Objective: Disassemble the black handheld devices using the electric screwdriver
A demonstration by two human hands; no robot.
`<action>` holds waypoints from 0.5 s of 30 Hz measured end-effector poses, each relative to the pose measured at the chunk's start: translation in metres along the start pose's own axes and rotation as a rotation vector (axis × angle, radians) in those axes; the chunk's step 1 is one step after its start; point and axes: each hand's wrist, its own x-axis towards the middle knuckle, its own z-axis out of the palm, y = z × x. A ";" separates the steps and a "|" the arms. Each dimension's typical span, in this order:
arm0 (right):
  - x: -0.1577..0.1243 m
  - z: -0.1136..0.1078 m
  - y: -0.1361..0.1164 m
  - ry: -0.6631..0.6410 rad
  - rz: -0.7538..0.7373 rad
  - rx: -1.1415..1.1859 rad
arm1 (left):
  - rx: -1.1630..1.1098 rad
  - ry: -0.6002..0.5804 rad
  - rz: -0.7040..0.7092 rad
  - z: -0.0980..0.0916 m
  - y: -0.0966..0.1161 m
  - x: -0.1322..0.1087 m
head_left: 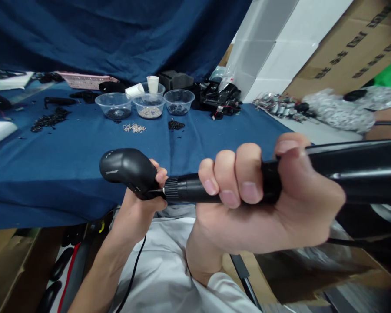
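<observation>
My left hand point(138, 208) is closed around a black rounded plastic housing point(125, 168), held up in front of the table edge. My right hand point(263, 204) is wrapped round the black barrel of an electric screwdriver point(355, 171), which lies level from right to left. Its knurled tip point(174, 190) and thin bit meet the underside of the housing right by my left fingers. A black cable point(132, 271) hangs down past my left forearm.
A table with a blue cloth point(68, 165) carries three clear bowls point(149, 105) of small screws, loose screw piles point(134, 128), black parts point(220, 100) and a white cup point(153, 84). Bagged parts point(335, 111) lie at the right. Cardboard boxes point(352, 48) stand behind.
</observation>
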 end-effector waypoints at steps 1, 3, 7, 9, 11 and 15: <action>0.000 0.000 0.000 -0.017 0.001 -0.003 | 0.013 0.003 -0.021 0.000 0.000 0.000; -0.001 0.001 0.000 -0.052 0.008 -0.019 | 0.036 0.013 -0.075 0.000 -0.001 -0.001; -0.005 0.002 -0.002 -0.109 0.052 -0.049 | 0.041 0.093 -0.136 0.003 0.002 -0.003; -0.008 0.001 -0.001 -0.132 0.060 -0.049 | 0.036 0.124 -0.159 0.005 0.005 -0.004; -0.011 0.000 0.000 -0.156 0.048 -0.035 | 0.025 0.139 -0.189 0.007 0.006 -0.005; -0.014 -0.005 0.006 -0.218 0.034 0.014 | 0.032 0.168 -0.229 0.004 0.007 -0.007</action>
